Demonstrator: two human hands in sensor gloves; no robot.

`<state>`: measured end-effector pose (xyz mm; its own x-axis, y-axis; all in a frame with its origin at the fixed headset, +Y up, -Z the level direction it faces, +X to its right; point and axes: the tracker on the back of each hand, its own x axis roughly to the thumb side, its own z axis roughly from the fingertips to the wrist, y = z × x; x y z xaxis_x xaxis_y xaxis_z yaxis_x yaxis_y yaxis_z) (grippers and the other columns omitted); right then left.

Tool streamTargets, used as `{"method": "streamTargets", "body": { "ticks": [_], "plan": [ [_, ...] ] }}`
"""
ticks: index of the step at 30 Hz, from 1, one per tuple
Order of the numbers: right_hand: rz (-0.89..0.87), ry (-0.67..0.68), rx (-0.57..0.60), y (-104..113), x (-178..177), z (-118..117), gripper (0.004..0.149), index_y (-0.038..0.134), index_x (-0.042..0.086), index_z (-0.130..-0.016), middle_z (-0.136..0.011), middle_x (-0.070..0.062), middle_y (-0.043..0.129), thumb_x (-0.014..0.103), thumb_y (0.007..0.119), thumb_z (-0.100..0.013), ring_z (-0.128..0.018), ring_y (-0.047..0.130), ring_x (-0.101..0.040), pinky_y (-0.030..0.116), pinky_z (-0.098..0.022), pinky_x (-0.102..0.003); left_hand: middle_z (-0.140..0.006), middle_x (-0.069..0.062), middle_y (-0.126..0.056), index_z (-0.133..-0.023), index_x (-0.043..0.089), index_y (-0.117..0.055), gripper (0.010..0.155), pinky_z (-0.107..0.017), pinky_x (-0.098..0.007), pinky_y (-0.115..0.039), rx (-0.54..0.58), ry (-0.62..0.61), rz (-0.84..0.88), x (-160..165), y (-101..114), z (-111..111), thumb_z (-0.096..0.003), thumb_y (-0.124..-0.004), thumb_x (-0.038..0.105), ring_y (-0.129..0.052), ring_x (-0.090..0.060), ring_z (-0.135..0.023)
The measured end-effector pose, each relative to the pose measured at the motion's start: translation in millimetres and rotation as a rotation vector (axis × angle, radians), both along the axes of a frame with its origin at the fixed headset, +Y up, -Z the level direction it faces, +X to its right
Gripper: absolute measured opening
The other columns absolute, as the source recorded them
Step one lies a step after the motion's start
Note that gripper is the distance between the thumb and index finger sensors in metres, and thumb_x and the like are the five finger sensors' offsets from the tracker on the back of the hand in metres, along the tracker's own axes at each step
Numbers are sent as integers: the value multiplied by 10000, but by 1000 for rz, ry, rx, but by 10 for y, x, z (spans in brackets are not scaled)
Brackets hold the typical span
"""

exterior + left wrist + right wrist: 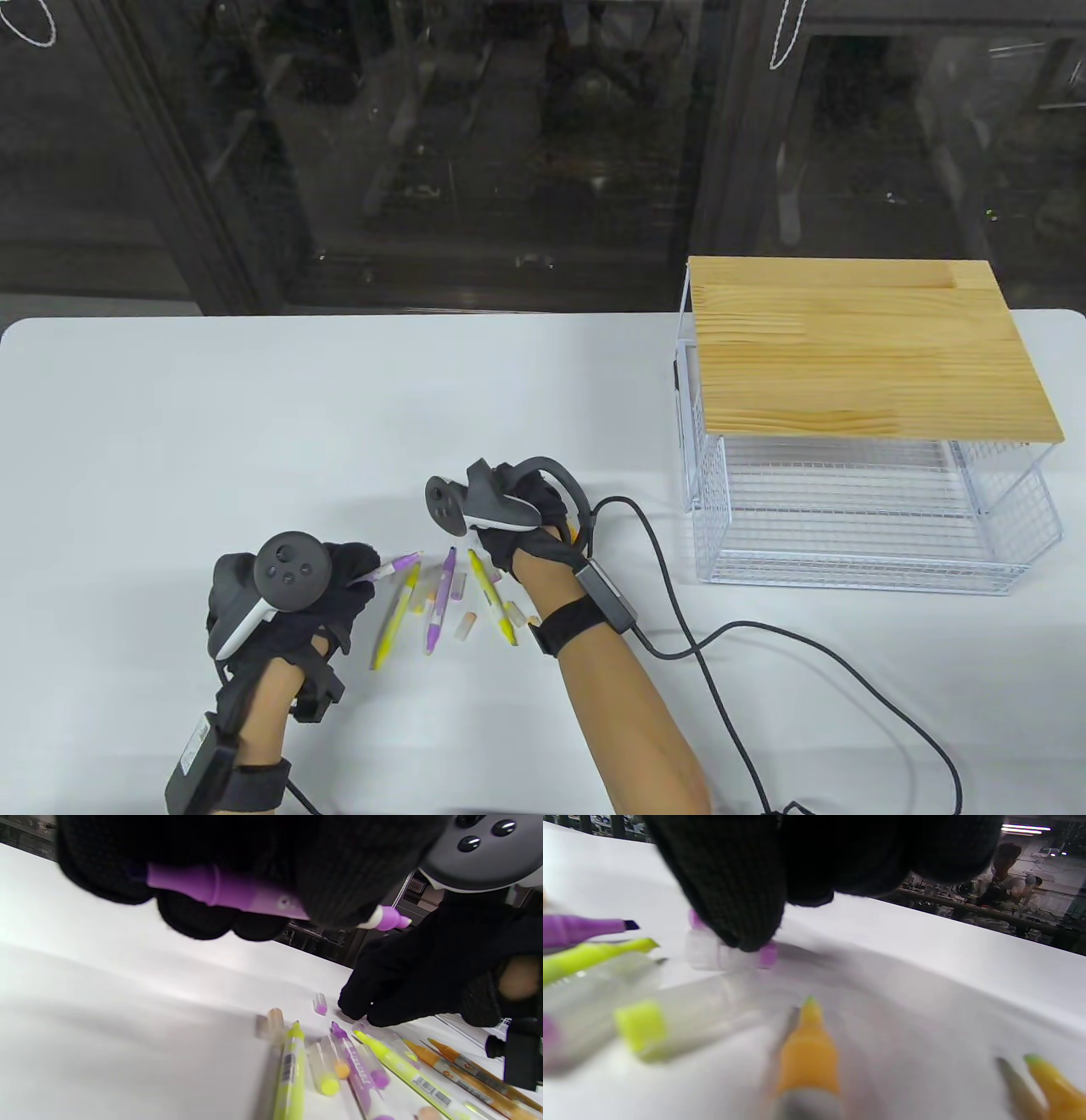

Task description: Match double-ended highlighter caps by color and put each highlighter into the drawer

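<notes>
A purple highlighter [237, 893], uncapped at its tip, is lying gripped in the curled fingers of the left hand [293, 594], lifted just off the white tabletop [254, 424]. The right hand [517, 518] is reaching down beside it, a fingertip [742, 925] pressing a clear purple-ended cap [729, 955]; whether it is pinching it I cannot tell. Loose highlighters and caps are lying between the hands. A wire drawer [857, 535] is standing open, well right of the right hand.

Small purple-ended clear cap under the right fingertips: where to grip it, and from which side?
Pinch the purple-ended cap across its short clear barrel, coming straight down from above. It lies flat on its side on the table, with highlighters close beside it, so a side approach looks crowded. The right hand already touches it from above.
</notes>
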<state>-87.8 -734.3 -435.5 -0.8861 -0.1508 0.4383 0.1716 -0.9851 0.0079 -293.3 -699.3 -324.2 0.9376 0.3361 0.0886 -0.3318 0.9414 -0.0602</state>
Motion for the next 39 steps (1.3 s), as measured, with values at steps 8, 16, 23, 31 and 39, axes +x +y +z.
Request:
{"method": "streamTargets", "body": {
  "ticks": [8,16,23,31,39],
  "plan": [
    [23,-16,-42,-59,-22,-74,432,920,394,-754,-765,68,882,341,986,-330,-578,879,-223,776,-482,-433,-852,16,-940,-877,258,-857,494,-476,-561,-819,-6,2,-1,-1,3,-2,-394,-882,359,-955,-315,-660],
    [65,-61,-138,-103,-39,-121,456,828,334,-826,-854,40,787,296,925,-381,-694,812,-253,715,-556,-471,-853,14,-939,-878,258,-855,493,-476,-561,-819,6,0,0,-2,10,2,-396,-879,358,-953,-316,-661],
    [42,-60,-94,146,31,-48,459,794,319,-848,-902,23,740,296,899,-402,-783,768,-290,686,-578,-498,-854,16,-937,-878,260,-853,493,-476,-560,-819,9,-16,-13,33,-5,2,-397,-876,361,-953,-315,-663],
    [3,-26,-30,650,206,237,462,765,319,-862,-981,-1,755,316,882,-415,-810,791,-312,701,-574,-506,-855,18,-937,-878,260,-853,491,-476,-561,-820,23,-23,-12,52,-12,8,-398,-875,361,-953,-312,-665],
    [-60,48,-18,877,495,638,456,772,320,-850,-869,5,900,358,888,-411,-692,920,-255,779,-517,-461,-855,20,-937,-879,262,-851,492,-476,-560,-821,19,-37,-28,103,-48,16,-398,-874,363,-955,-311,-665]
  ]
}}
